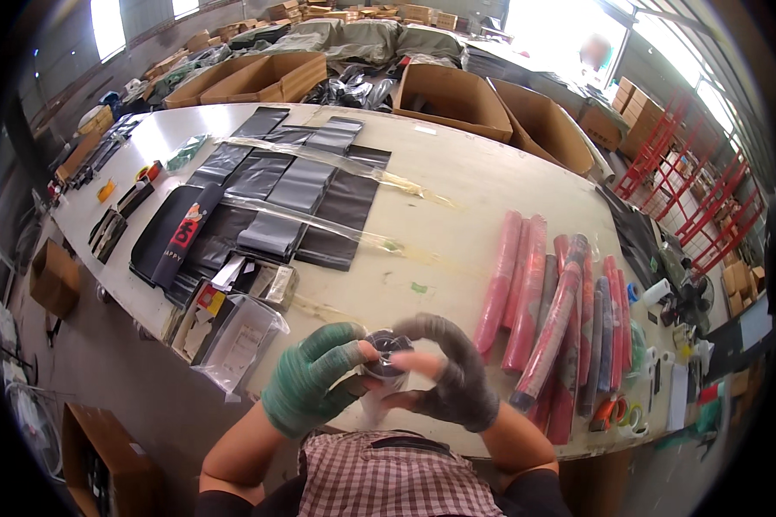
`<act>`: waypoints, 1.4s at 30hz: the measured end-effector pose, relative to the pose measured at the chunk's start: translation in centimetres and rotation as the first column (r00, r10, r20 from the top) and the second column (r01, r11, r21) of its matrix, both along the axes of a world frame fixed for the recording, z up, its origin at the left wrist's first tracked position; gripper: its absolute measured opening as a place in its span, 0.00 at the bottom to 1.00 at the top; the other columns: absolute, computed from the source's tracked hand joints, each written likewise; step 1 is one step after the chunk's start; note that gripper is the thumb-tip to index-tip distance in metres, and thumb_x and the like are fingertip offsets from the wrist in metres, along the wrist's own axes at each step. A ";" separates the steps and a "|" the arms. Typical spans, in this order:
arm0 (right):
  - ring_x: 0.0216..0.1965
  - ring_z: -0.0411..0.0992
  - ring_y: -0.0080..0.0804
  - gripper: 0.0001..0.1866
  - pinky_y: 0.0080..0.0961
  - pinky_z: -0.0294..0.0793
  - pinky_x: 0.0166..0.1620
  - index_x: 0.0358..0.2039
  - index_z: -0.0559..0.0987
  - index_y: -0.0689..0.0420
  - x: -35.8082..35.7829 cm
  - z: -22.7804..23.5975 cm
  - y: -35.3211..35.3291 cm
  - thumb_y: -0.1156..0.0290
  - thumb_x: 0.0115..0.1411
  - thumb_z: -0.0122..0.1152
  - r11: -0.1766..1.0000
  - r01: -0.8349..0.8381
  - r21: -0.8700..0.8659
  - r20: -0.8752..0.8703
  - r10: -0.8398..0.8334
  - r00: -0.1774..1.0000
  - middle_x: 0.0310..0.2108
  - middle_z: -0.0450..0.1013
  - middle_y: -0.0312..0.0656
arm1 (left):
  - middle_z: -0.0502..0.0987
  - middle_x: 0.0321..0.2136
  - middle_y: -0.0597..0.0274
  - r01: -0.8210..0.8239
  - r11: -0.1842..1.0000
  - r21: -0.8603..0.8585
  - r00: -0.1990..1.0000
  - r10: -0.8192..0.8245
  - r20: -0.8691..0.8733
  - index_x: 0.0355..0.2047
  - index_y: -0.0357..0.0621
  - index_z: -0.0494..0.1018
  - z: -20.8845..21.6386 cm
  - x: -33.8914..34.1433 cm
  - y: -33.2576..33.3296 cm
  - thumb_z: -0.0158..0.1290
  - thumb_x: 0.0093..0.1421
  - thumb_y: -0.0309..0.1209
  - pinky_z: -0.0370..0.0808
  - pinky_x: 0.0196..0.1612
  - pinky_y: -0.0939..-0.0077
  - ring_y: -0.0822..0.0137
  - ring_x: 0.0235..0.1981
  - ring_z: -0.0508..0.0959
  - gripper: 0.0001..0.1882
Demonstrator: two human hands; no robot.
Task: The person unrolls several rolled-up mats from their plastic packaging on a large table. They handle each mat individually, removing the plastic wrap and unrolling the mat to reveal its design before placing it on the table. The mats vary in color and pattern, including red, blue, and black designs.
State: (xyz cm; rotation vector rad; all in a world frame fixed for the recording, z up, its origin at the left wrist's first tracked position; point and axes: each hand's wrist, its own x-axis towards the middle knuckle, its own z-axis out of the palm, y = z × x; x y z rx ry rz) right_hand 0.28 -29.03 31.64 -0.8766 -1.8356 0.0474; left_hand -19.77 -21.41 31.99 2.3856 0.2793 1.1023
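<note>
Close in front of me, at the table's near edge, a dark roll in clear plastic wrap [386, 351] stands with its open end facing up. My left hand [313, 379], in a green glove with bare fingertips, is closed on the roll's left side. Curled around its right side is my right hand [450, 372], in a dark grey glove with bare fingertips. Those right fingertips are slightly blurred and meet the wrap at the roll's rim. The lower part of the roll is pale and smeared.
Red and dark wrapped rolls [536, 297] lie on the table [431, 233] at right, beside orange scissors [610, 412] and tape rolls. Flat black plastic bags [271, 177], a dark printed mat [177, 233] and an open box [233, 332] lie left. Cardboard boxes [452, 99] stand at the far edge.
</note>
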 end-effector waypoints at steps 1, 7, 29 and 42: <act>0.39 0.73 0.43 0.31 0.35 0.73 0.39 0.49 0.72 0.50 0.6 0.3 -0.1 0.67 0.42 0.73 0.999 -0.050 -0.010 0.106 0.051 0.993 0.42 0.71 0.45 | 0.74 0.40 0.54 0.006 1.000 -0.006 1.000 -0.006 -0.008 0.47 0.47 0.70 -0.1 -0.3 0.0 0.65 0.44 0.28 0.78 0.33 0.68 0.55 0.34 0.79 0.27; 0.38 0.74 0.43 0.31 0.36 0.76 0.39 0.50 0.70 0.53 1.7 3.3 0.4 0.66 0.45 0.71 0.960 -0.237 -0.149 0.265 0.270 0.926 0.41 0.71 0.42 | 0.74 0.39 0.55 0.114 0.993 -0.019 0.993 -0.114 0.014 0.47 0.47 0.70 0.1 -0.9 -0.3 0.66 0.44 0.27 0.77 0.33 0.68 0.53 0.34 0.78 0.28; 0.31 0.74 0.44 0.18 0.36 0.76 0.33 0.48 0.72 0.52 1.3 9.7 0.2 0.59 0.59 0.56 0.691 -0.269 -0.671 0.384 0.635 0.670 0.30 0.69 0.46 | 0.75 0.36 0.55 0.337 0.931 -0.140 0.941 -0.331 0.064 0.46 0.48 0.71 0.8 -2.2 -2.1 0.66 0.45 0.29 0.77 0.33 0.68 0.55 0.34 0.78 0.26; 0.26 0.74 0.47 0.15 0.39 0.75 0.29 0.38 0.72 0.57 1.0 9.3 -1.1 0.58 0.64 0.48 0.449 -0.155 -0.880 0.191 0.633 0.750 0.23 0.71 0.47 | 0.75 0.35 0.57 0.336 0.934 -0.122 0.940 -0.341 -0.026 0.39 0.47 0.74 3.0 -1.6 -2.6 0.64 0.46 0.30 0.77 0.31 0.70 0.58 0.31 0.78 0.18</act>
